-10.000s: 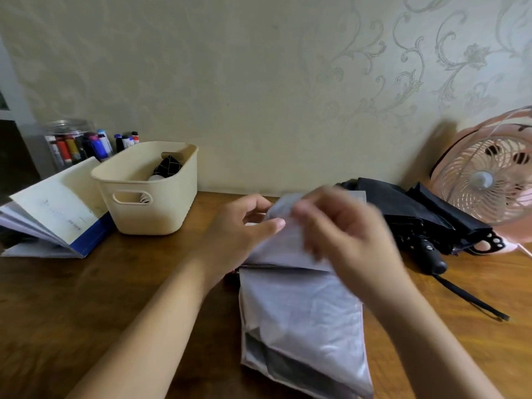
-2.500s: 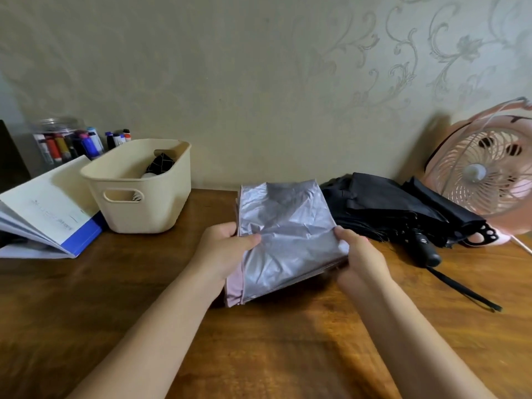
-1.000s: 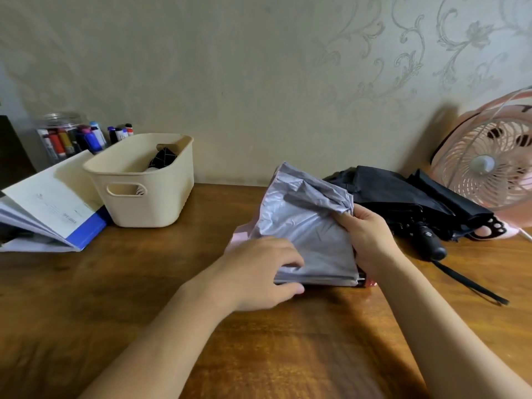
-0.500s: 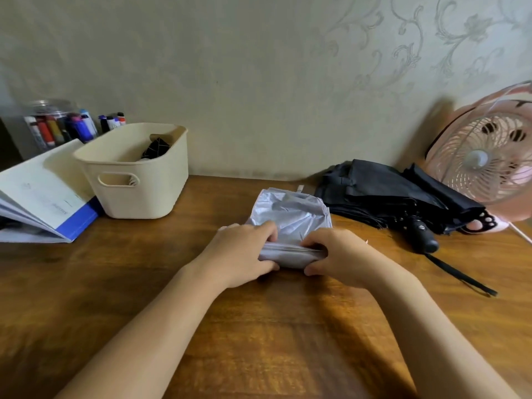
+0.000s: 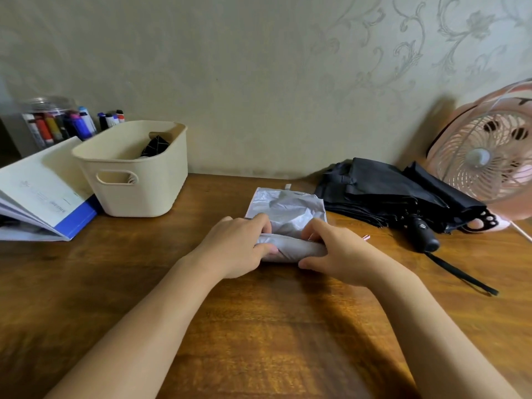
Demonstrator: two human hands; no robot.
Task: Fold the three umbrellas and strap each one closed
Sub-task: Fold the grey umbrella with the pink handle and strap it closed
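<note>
From the head view, a wooden table [image 5: 259, 326] runs up to a patterned wall, and a cream basket [image 5: 138, 194] stands at its back left with something dark [image 5: 157, 145] inside. The silver umbrella [image 5: 283, 208] lies on the table to the right of the basket and a little nearer the camera. Its near edge is rolled into a tight bundle and the rest of the cloth is spread flat and creased toward the wall. Both hands grip that roll. The left hand [image 5: 236, 246] is curled round its left end, and the right hand [image 5: 336, 254] is curled round its right end, fingers over the top and thumbs on the near side, with a short stretch of silver cloth showing between them. Further right of the basket, past the silver umbrella and just beside it, is a heap of black umbrella cloth [image 5: 383, 191] with a black handle [image 5: 423, 236] and a thin black strap [image 5: 460, 276] trailing toward the camera — how many umbrellas make up the heap I cannot tell. Farthest right of the basket stands a pink fan [image 5: 489, 156]. Left of the basket an open booklet [image 5: 37, 191] leans against it, and behind the basket's left corner is a clear jar of markers [image 5: 54, 125].
</note>
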